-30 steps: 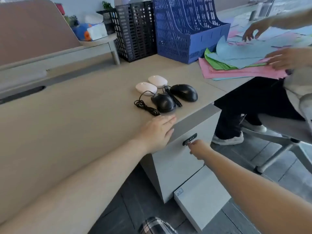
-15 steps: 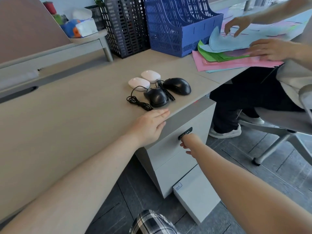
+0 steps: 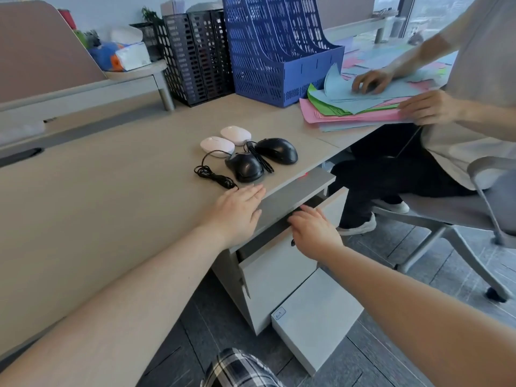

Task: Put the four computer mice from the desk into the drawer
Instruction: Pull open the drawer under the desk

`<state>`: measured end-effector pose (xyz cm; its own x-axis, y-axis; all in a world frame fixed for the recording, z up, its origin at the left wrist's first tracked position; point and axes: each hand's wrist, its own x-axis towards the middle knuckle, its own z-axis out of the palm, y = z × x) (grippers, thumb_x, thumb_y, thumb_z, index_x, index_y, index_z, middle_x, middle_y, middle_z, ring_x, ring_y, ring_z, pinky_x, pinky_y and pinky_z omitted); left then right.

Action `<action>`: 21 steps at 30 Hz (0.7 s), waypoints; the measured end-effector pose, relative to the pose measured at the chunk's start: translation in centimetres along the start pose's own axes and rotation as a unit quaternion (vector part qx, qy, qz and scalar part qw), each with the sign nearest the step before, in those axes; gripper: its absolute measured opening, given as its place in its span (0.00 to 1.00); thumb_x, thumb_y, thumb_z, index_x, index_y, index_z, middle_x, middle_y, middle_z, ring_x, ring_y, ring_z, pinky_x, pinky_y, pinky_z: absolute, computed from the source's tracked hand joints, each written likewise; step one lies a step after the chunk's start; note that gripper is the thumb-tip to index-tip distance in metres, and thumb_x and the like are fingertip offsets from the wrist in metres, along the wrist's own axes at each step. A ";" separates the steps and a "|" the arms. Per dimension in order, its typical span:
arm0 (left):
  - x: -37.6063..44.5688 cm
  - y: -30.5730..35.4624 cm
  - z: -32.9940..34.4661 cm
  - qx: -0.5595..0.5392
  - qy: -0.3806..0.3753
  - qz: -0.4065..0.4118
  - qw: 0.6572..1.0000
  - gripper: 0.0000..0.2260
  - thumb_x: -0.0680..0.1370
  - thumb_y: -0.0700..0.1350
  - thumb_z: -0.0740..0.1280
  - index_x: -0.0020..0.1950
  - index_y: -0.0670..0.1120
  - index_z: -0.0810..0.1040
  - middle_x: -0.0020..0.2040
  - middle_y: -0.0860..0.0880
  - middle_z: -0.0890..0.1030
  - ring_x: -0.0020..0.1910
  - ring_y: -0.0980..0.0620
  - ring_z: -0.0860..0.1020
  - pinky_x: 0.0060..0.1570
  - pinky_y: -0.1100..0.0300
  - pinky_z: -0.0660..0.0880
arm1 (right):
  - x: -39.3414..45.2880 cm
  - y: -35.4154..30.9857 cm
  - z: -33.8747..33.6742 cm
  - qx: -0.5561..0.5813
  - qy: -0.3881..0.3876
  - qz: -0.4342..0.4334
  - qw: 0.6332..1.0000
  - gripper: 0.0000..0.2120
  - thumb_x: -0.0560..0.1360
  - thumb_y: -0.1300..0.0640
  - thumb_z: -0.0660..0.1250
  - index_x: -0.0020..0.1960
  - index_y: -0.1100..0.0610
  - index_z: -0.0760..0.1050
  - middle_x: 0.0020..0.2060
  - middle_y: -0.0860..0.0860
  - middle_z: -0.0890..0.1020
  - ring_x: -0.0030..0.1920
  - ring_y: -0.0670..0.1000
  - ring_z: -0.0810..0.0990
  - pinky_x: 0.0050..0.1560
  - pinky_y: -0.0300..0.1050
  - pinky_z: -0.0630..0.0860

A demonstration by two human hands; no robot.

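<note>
Two white mice (image 3: 217, 146) (image 3: 236, 135) and two black corded mice (image 3: 245, 166) (image 3: 277, 150) lie together near the desk's (image 3: 111, 174) front corner, a coiled black cable (image 3: 210, 174) beside them. My left hand (image 3: 237, 210) lies flat on the desk edge just in front of the cable, fingers apart. My right hand (image 3: 312, 230) grips the top edge of the grey drawer (image 3: 276, 272), which stands pulled out a little from the cabinet under the desk. A dark gap shows above the drawer front; its inside is hidden.
A grey box (image 3: 318, 317) lies on the floor against the cabinet. A seated person (image 3: 435, 113) sorts coloured papers (image 3: 351, 113) at the right, on a wheeled chair (image 3: 474, 208). Blue (image 3: 279, 51) and black (image 3: 192, 54) file racks stand at the back.
My right hand moved up from the drawer's lock to its top edge and the drawer has slid out a little. My left hand stays on the desk edge.
</note>
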<state>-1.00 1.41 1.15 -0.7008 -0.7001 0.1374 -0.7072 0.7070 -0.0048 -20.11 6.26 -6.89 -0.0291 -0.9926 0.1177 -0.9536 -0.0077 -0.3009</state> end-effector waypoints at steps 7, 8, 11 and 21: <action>-0.4 3.4 -0.9 0.115 -0.048 -0.073 0.990 0.28 0.81 0.45 0.56 0.78 0.40 0.49 0.79 0.44 0.53 0.77 0.48 0.53 0.74 0.54 0.50 | 0.6 -1.4 -2.9 -0.120 -0.174 0.013 0.977 0.23 0.81 0.48 0.49 0.52 0.56 0.82 0.46 0.50 0.84 0.55 0.52 0.79 0.69 0.50 0.65; -0.5 3.6 -1.1 0.113 -0.054 -0.079 0.989 0.28 0.81 0.45 0.57 0.78 0.40 0.49 0.79 0.44 0.54 0.76 0.48 0.54 0.74 0.55 0.50 | 0.0 -1.2 -3.3 -0.118 -0.179 0.024 0.976 0.23 0.81 0.48 0.50 0.50 0.57 0.82 0.43 0.50 0.83 0.51 0.53 0.79 0.59 0.49 0.72; -0.7 4.1 -1.6 0.120 -0.070 -0.086 0.987 0.28 0.81 0.46 0.56 0.77 0.41 0.50 0.78 0.44 0.54 0.76 0.48 0.55 0.74 0.54 0.50 | -2.2 -0.2 -4.0 -0.132 -0.180 0.044 0.974 0.20 0.80 0.49 0.52 0.42 0.59 0.78 0.38 0.52 0.79 0.42 0.56 0.78 0.41 0.46 0.75; -3.3 4.7 -3.3 0.124 -0.078 -0.092 0.985 0.26 0.82 0.47 0.57 0.77 0.42 0.54 0.77 0.46 0.58 0.74 0.48 0.60 0.69 0.54 0.59 | -8.2 3.8 -5.9 -0.169 -0.244 0.112 0.948 0.21 0.77 0.49 0.56 0.28 0.57 0.66 0.28 0.49 0.70 0.36 0.55 0.73 0.37 0.43 0.70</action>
<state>-1.75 7.37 3.95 -0.5512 -0.8344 0.0037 -0.8109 0.5346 -0.2381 -25.23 15.13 -3.42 -0.1785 -0.9034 -0.3899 -0.9839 0.1669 0.0637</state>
